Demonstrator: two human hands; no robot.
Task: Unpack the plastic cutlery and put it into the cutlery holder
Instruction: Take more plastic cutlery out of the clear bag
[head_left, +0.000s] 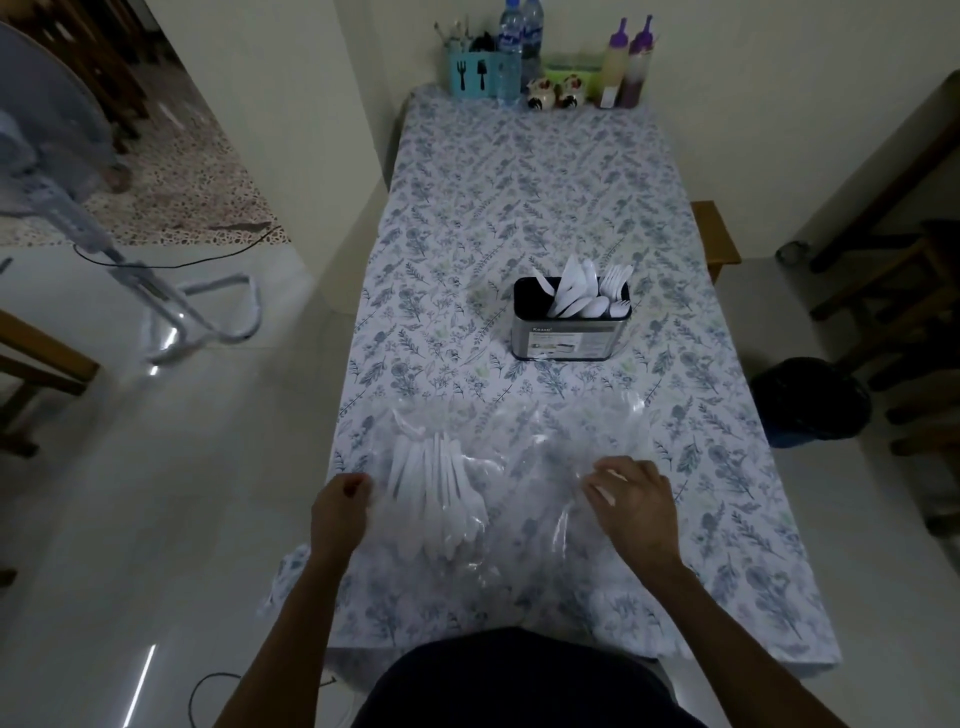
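White plastic cutlery (441, 493) is partly lodged in the far grey metal holder (569, 340). The remainder's clear plastic bag (524, 467) is pinched by left hand (340, 501) and right hand (634, 501).

cutlery holder (569, 340) looks like shiny brushed metal with a paper label; cutlery (441, 499) is matt white plastic in crinkly clear plastic bag (519, 467); tablecloth (519, 182) smooth floral print; floor (156, 493) glossy tile

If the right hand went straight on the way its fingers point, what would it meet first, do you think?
Likely the clear plastic bag under the right hand, then the white cutlery bundle to its left; depth is hard to judge.
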